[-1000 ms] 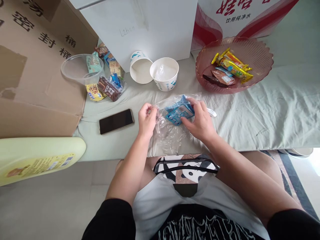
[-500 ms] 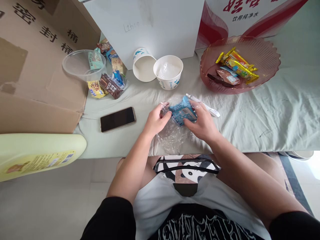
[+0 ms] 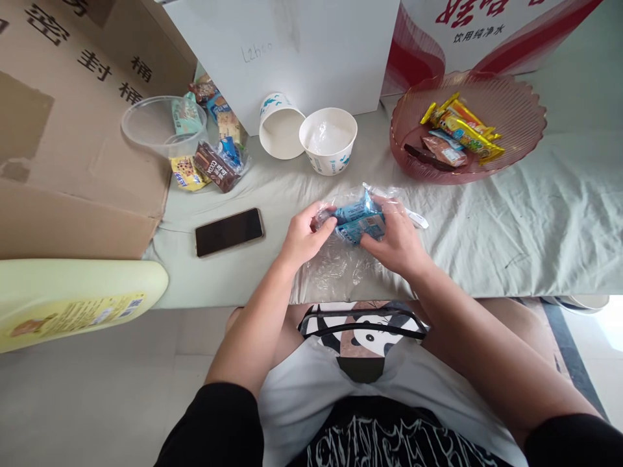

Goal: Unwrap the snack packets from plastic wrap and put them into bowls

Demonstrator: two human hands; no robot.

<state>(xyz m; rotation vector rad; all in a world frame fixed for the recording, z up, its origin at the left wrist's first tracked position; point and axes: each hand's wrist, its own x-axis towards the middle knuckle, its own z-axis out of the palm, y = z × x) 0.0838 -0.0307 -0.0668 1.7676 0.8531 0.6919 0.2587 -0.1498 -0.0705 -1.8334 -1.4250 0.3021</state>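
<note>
At your far left stands a cardboard box (image 3: 80,155), with a pale yellow bottle (image 3: 78,301) lying on its side nearer you. Next comes a clear plastic tub (image 3: 134,146), tilted, with wrapped snacks (image 3: 189,174) around it, a brown cocoa packet (image 3: 214,167) among them. Your phone (image 3: 229,232) lies dark-screened on the grey-green cloth (image 3: 549,227), to the left of your hands. Behind, against a white box (image 3: 287,58), one paper cup (image 3: 276,104) is tipped over with its mouth toward you, and a second cup (image 3: 329,161) stands upright just beside it, something clear and shiny inside.

Your left hand (image 3: 305,239) pinches clear plastic film (image 3: 338,269), its thumb by the left end of the blue packet (image 3: 361,224). That packet is between your hands above the cloth (whether it is one or two, I cannot tell), with film around it. Your right hand (image 3: 396,237) grasps its right side, thumb at the near edge, fingers over the far one. A white object (image 3: 418,219) pokes out just beyond those fingers. Farther right, a pink ribbed bowl (image 3: 523,139) holds yellow packets (image 3: 462,130), before a red-and-white carton (image 3: 487,39).
</note>
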